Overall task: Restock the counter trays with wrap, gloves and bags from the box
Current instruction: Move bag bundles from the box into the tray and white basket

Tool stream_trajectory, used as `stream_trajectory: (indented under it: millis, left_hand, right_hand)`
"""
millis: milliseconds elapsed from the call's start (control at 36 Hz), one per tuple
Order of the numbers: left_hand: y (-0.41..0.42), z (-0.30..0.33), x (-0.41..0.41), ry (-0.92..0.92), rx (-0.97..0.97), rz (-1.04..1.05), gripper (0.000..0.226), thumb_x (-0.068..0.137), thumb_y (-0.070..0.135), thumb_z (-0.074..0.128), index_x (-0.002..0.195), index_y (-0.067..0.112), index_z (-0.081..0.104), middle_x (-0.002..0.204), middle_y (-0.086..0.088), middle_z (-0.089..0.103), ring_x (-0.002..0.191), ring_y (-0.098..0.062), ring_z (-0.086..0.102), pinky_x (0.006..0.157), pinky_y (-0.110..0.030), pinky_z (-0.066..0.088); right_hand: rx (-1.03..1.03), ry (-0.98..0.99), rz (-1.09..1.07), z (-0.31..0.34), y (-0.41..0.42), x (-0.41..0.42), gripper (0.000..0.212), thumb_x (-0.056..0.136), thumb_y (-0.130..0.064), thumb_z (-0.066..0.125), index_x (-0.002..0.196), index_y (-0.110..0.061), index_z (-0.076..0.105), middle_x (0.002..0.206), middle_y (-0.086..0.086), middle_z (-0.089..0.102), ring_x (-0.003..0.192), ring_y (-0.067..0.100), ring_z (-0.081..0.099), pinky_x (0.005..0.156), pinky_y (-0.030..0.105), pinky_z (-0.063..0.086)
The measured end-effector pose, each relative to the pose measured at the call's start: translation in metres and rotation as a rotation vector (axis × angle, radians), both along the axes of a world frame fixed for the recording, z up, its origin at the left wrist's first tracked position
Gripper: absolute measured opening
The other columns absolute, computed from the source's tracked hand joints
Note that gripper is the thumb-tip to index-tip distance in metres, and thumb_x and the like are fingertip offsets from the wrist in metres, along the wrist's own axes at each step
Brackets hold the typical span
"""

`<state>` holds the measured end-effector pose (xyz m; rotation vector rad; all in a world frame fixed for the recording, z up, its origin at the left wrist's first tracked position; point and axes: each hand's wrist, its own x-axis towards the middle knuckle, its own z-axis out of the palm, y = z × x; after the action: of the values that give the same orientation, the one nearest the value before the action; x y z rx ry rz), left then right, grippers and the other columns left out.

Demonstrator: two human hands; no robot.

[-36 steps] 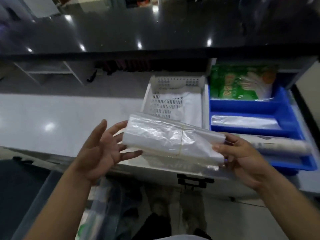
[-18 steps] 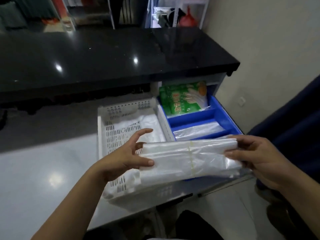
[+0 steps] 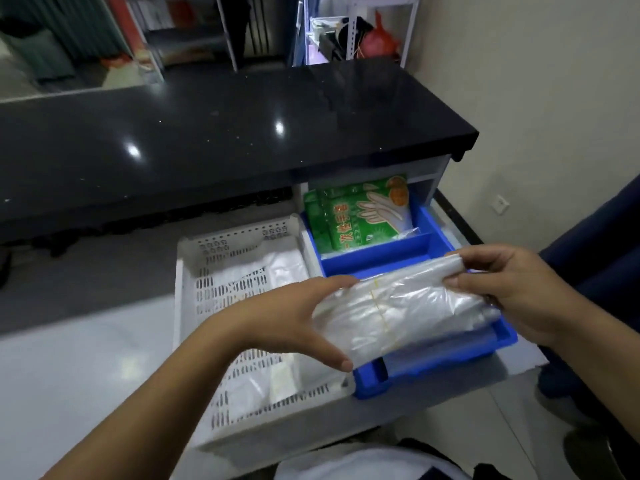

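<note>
- Over the near half of the blue tray [image 3: 504,336], you hold the bundle of clear bags [image 3: 401,315] flat and level, a thin band around its middle keeping the stack together; that low, horizontal carry looks meant for laying it straight into a compartment.
- Your left hand [image 3: 294,320] is clamped on the bundle's left end, thumb underneath and fingers over the top, so the limp plastic cannot sag or fan out.
- Your right hand [image 3: 512,289] pinches the right end, where the bags are folded over, which keeps the stack taut between the two grips.
- Under the bundle, the blue tray seems to hold more clear plastic already, though the bundle hides most of it, so you cannot tell how full that slot is.
- At the tray's far end, the green packs of gloves [image 3: 360,213] stand leaning in their own compartment, which keeps the printed fronts readable.
- Just beside, to the left, the white slotted basket [image 3: 214,271] holds flat white bags on the grey counter [image 3: 69,358].
</note>
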<state>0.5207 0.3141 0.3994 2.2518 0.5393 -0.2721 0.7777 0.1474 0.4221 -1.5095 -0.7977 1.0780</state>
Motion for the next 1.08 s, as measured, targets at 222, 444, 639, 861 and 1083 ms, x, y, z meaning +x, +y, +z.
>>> stream_trajectory:
  millis: [222, 444, 639, 861, 1083]
  left_hand:
    - [-0.023, -0.020, 0.063, 0.049, 0.356, 0.053, 0.118, 0.060, 0.062, 0.078, 0.151, 0.038, 0.007, 0.130, 0.008, 0.047, 0.110, -0.015, 0.049, 0.084, -0.031, 0.048]
    - [-0.022, -0.019, 0.101, 0.050, 0.187, 0.208, 0.088, 0.062, 0.049, 0.083, 0.135, 0.043, 0.034, 0.121, 0.016, 0.052, 0.101, -0.010, 0.057, 0.086, -0.037, 0.052]
    - [-0.016, -0.014, 0.109, 0.089, -0.242, 0.275, 0.048, 0.071, 0.031, 0.085, 0.110, 0.042, 0.060, 0.106, 0.017, 0.067, 0.095, -0.005, 0.065, 0.083, -0.033, 0.058]
    - [-0.023, -0.018, 0.106, 0.075, -0.325, 0.418, 0.032, 0.080, 0.014, 0.079, 0.109, 0.025, 0.068, 0.102, -0.002, 0.072, 0.093, -0.022, 0.069, 0.084, -0.041, 0.057]
    - [-0.008, 0.000, 0.115, 0.246, 0.218, 0.310, 0.043, 0.083, 0.021, 0.073, 0.122, 0.038, 0.065, 0.113, 0.014, 0.070, 0.098, -0.011, 0.063, 0.085, -0.031, 0.051]
  right_hand:
    - [-0.107, 0.122, 0.031, -0.017, 0.017, 0.056, 0.036, 0.065, -0.005, 0.072, 0.100, 0.001, 0.071, 0.099, 0.021, 0.074, 0.082, 0.032, 0.073, 0.059, 0.037, 0.062]
    - [-0.059, 0.102, 0.163, -0.035, 0.030, 0.114, 0.025, 0.069, -0.005, 0.073, 0.093, -0.010, 0.078, 0.099, 0.017, 0.075, 0.084, 0.027, 0.075, 0.059, 0.027, 0.059]
    - [-0.014, 0.056, 0.369, -0.035, 0.044, 0.138, 0.026, 0.071, -0.012, 0.071, 0.095, -0.016, 0.078, 0.096, 0.008, 0.077, 0.082, 0.020, 0.074, 0.060, 0.022, 0.056]
    - [-0.033, -0.093, 0.567, -0.049, 0.064, 0.154, 0.027, 0.071, -0.013, 0.076, 0.095, -0.027, 0.077, 0.097, 0.004, 0.076, 0.090, 0.018, 0.073, 0.068, 0.026, 0.058]
    - [-0.077, -1.059, 0.797, -0.032, 0.081, 0.141, 0.074, 0.065, -0.075, 0.060, 0.133, -0.061, 0.035, 0.097, -0.030, 0.058, 0.091, -0.005, 0.056, 0.073, 0.016, 0.041]
